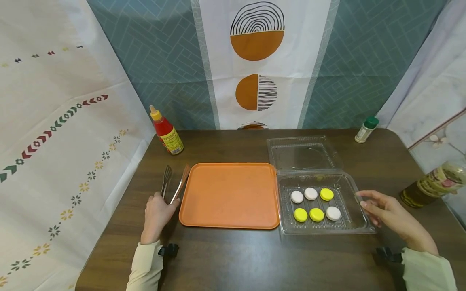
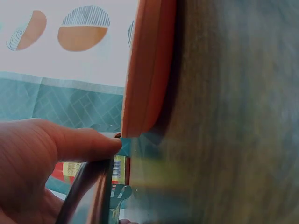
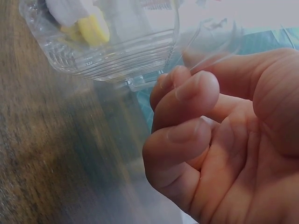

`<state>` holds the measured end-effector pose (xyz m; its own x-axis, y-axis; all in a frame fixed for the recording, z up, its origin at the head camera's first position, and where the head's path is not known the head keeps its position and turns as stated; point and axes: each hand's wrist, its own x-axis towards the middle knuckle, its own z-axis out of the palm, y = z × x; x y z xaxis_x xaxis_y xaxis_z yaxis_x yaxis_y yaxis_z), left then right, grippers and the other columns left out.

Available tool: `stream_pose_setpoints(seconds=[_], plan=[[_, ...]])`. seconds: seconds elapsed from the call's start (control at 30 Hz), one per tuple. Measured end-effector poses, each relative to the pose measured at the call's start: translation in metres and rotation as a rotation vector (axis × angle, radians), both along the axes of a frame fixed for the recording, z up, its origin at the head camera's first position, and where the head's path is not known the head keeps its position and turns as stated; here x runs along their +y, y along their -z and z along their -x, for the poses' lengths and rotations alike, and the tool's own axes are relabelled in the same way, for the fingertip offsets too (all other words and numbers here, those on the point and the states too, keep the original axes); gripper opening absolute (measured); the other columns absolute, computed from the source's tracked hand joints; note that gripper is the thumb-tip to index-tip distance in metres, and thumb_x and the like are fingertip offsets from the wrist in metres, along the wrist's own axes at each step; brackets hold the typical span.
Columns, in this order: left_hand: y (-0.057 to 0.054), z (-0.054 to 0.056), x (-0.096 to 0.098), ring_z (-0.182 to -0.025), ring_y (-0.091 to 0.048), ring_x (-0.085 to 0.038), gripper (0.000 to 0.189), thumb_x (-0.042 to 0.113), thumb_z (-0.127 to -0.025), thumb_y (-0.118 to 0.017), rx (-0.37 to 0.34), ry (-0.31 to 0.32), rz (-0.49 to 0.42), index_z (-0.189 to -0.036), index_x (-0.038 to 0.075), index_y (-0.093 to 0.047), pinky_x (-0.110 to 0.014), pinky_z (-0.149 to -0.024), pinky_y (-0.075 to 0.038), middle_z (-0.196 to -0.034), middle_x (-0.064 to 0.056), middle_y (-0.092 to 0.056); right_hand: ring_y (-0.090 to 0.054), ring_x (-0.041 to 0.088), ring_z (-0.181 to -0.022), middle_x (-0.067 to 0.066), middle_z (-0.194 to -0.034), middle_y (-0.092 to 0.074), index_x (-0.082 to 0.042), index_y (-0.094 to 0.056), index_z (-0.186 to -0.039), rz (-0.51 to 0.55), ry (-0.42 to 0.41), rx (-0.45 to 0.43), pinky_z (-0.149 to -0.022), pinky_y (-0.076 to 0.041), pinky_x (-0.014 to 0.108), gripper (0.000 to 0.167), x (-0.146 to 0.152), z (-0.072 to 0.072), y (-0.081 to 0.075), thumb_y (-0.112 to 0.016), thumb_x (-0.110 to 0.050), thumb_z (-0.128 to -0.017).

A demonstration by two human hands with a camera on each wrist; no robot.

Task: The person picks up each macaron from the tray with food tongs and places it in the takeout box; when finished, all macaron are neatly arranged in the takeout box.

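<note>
My left hand (image 1: 159,211) grips a pair of tongs (image 1: 181,184) at the left of an orange tray (image 1: 229,196). The tongs' two arms spread apart, heads pointing to the back of the table. In the left wrist view the thumb presses on the dark tongs handle (image 2: 106,179), close by the tray's edge (image 2: 148,70). At the right, my right hand (image 1: 391,212) pinches the right rim of an open clear plastic container (image 1: 354,216), fingers curled. Three white discs (image 1: 310,193) and three yellow discs (image 1: 316,214), macaron-like, lie inside in two rows.
The container's lid (image 1: 300,155) lies folded back. A red sauce bottle (image 1: 167,133) with a yellow cap stands at the back left. At the back right is a green-capped shaker (image 1: 366,130). A bottle of dark liquid (image 1: 433,184) stands at the right edge. Cloth hangs around the table.
</note>
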<state>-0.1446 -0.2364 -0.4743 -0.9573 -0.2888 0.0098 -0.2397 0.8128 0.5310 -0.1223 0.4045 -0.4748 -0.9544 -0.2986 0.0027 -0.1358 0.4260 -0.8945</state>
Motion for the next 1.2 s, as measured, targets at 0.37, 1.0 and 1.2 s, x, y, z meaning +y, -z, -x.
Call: stream_pose_setpoints(seconds=[0.37,1.0,1.2], plan=[[-0.002,-0.002,0.003,-0.097,-0.054,-0.061,0.072,0.032,-0.088,-0.073,-0.065,0.006,0.012,-0.124,-0.023,-0.044,-0.068,-0.079,-0.043,-0.107,-0.041,-0.047,-0.048,0.020,-0.048,0.007,-0.060,-0.051,-0.022,-0.057,-0.128,0.007,-0.008,0.005,-0.043,-0.040,0.038,0.030,0.002,-0.002,0.001,-0.048,-0.003,-0.106],[-0.012,-0.005,0.000,-0.102,-0.052,-0.061,0.085,0.046,-0.090,-0.072,-0.189,0.074,0.052,-0.130,-0.023,-0.041,-0.072,-0.077,-0.045,-0.114,-0.042,-0.044,-0.049,0.017,-0.050,0.005,-0.062,-0.050,-0.009,-0.057,-0.128,-0.032,0.037,0.001,-0.045,-0.044,0.033,0.023,0.000,-0.003,-0.002,-0.053,-0.006,-0.105],[-0.031,-0.001,0.006,-0.107,-0.047,-0.063,0.079,0.045,-0.094,-0.066,-0.206,0.103,0.080,-0.127,-0.022,-0.041,-0.072,-0.079,-0.044,-0.116,-0.043,-0.041,-0.049,0.017,-0.050,0.005,-0.063,-0.050,-0.006,-0.056,-0.128,-0.012,0.024,0.015,-0.045,-0.045,0.033,0.023,-0.002,-0.002,-0.002,-0.053,-0.004,-0.105]])
